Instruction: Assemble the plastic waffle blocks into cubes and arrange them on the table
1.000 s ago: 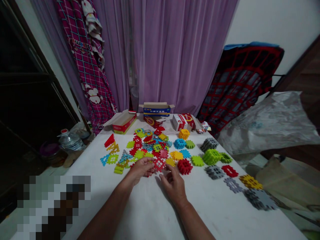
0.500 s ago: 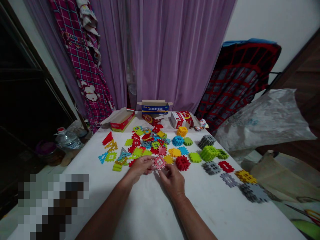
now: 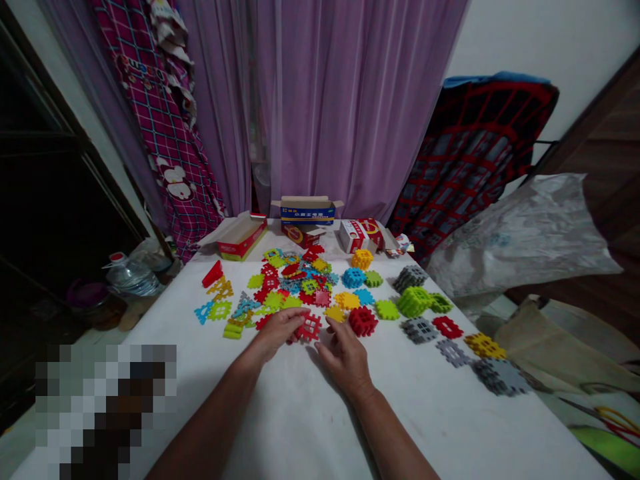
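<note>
Between the fingers of my left hand (image 3: 276, 335) is a red toothed building piece (image 3: 309, 328) with a window-like grid, held just above the table. My right hand (image 3: 347, 355) is to the right of it, thumb and fingers apart and nothing between them. Just beyond the right fingertips lies a yellow toothed piece (image 3: 334, 314), and a stack of red pieces (image 3: 363, 321) stands beside that hand. A loose heap of mixed red, green, blue and yellow pieces (image 3: 273, 280) spreads out beyond my left hand.
Stacks of grey pieces (image 3: 419, 330) and green pieces (image 3: 415, 302) stand on the right of the white table (image 3: 300, 420). At the back are an open red box (image 3: 243, 239), a blue box (image 3: 307, 212) and a red-white box (image 3: 356, 235). Purple curtains (image 3: 340, 113) hang behind.
The red piece has moved slightly left with my left hand. My right fingers, near its right edge before, are now apart from it.
</note>
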Demonstrator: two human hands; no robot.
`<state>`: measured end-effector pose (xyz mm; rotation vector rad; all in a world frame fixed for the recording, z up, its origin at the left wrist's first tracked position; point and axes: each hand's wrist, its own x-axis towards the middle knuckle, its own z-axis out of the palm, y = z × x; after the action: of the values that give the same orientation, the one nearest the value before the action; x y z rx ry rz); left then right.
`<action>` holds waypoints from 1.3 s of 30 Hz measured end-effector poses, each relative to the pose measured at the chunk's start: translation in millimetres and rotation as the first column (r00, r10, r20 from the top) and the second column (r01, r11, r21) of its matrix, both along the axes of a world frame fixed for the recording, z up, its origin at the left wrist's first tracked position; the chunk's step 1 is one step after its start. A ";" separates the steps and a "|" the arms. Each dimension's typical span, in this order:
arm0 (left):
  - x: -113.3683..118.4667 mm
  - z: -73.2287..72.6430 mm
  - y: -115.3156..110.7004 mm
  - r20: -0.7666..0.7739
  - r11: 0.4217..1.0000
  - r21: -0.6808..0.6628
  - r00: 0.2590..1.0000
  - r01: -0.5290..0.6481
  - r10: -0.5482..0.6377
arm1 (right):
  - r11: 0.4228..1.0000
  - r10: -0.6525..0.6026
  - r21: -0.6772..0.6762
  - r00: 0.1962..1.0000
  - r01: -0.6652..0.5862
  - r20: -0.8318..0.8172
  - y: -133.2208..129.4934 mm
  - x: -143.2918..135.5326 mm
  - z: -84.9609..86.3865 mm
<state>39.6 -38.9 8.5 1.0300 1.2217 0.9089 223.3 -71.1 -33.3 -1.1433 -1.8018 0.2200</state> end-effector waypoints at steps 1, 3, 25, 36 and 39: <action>-0.4 -0.4 -0.2 -0.001 1.000 0.008 1.000 0.018 -0.018 | 1.000 0.011 0.012 1.000 -0.011 0.012 -0.7 -0.6 0.7; -0.8 -0.8 -0.6 -0.001 0.999 0.013 0.999 0.044 -0.044 | 0.999 0.014 0.030 0.999 -0.015 0.031 -2.5 -2.3 1.7; -7.8 -1.8 1.7 0.072 0.986 0.099 0.989 -0.138 0.131 | 0.836 -0.548 0.037 0.836 0.547 0.029 6.7 68.3 14.1; -9.7 -0.7 3.9 0.085 0.985 0.080 0.985 -0.154 0.147 | 0.839 -0.542 0.006 0.835 0.544 0.090 6.4 66.0 9.5; -10.5 0.6 3.3 0.083 0.985 0.086 0.986 -0.152 0.145 | 0.836 -0.546 0.011 0.831 0.548 0.105 5.8 65.7 9.5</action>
<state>29.0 -35.6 9.1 0.9765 1.2142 1.1197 289.0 -65.3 -23.9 -1.6598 -1.4802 -0.1672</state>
